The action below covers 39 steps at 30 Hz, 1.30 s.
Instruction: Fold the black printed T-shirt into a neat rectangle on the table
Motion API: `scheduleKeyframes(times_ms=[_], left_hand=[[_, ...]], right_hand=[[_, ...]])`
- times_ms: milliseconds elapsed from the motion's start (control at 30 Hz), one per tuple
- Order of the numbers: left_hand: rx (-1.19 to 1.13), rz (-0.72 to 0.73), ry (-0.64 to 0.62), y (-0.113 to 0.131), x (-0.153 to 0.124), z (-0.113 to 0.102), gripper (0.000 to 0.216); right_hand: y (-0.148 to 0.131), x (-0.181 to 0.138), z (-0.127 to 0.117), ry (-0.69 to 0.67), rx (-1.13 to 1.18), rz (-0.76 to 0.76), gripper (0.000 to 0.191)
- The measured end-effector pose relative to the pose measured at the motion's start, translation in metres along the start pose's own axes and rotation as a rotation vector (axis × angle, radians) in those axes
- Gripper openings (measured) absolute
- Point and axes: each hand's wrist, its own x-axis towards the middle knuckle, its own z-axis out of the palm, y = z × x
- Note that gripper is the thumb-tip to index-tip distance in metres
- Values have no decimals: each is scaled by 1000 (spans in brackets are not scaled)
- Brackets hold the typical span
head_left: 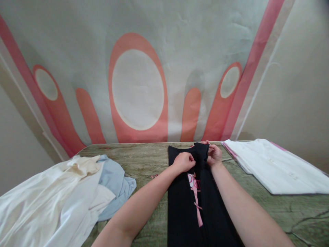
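Observation:
A black garment (180,206) lies lengthwise on the table in front of me, partly folded in at its right side. A pink and white print (194,192) shows in the gap between its folded layers. My left hand (184,162) rests on the upper part of the garment, fingers curled and closed on the black cloth. At the far right corner, my right hand (214,154) grips the garment's edge, which is lifted a little. Some of its fingers are hidden behind the cloth.
On the left lies a loose heap of cream and white clothes (56,195) with a light blue garment (113,181). To the right is a flat stack of folded white clothes (280,168), with pink cloth at its edge. The wood-patterned table (144,154) ends at a printed backdrop (177,51).

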Motion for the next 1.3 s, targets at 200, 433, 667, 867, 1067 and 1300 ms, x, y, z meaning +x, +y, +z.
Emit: scheduleKeyframes(times_ms=[200,433,667,867,1067,1300], left_hand=[[-1,135,-14,-11,3,-8,20],[234,25,212,-33,-2,-9,21],[318,137,49,-27,-5,7,53],[303,100,-44,-28,-5,11,63],[190,217,3,-50,3,-5,38],[264,58,117,-85,-4,-14,34]], right_hand=[[0,-4,5,0,-6,-1,20],[0,-5,7,-10,74,37,19],[0,-7,9,-25,28,57,19],[10,-2,13,-45,-122,17,21],[23,-4,27,-200,-423,74,35],[28,8,18,-57,-614,-157,43]])
